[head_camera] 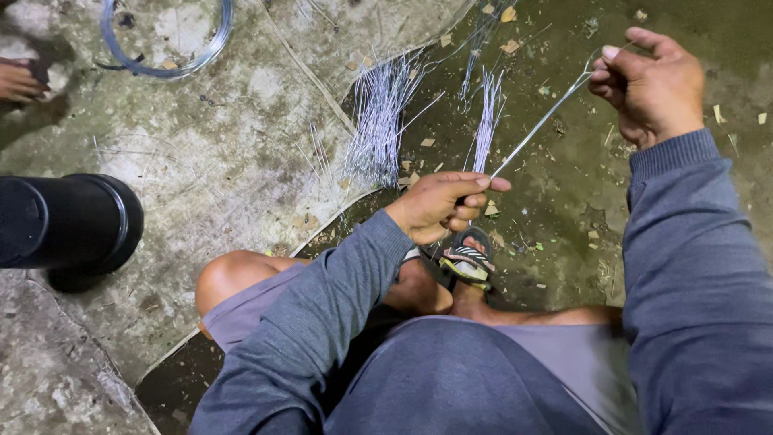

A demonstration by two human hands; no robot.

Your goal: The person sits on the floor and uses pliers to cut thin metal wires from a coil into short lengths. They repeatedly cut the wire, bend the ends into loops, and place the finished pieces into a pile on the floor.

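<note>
A thin silver wire [538, 126] runs taut on a slant between my two hands. My left hand [441, 205] pinches its lower end just above my sandalled foot [469, 259]. My right hand [651, 87], raised at the upper right, is closed on the wire's upper end. Both arms wear grey-blue sleeves. On the ground beyond my hands lie bundles of cut silver wires [380, 121], with a narrower bundle [485, 121] beside them.
A coil of wire [165, 39] lies on the concrete at the top left. A black cylindrical object [68, 221] lies at the left. Another person's foot [18, 80] shows at the far left edge. Small wood chips litter the dark wet floor.
</note>
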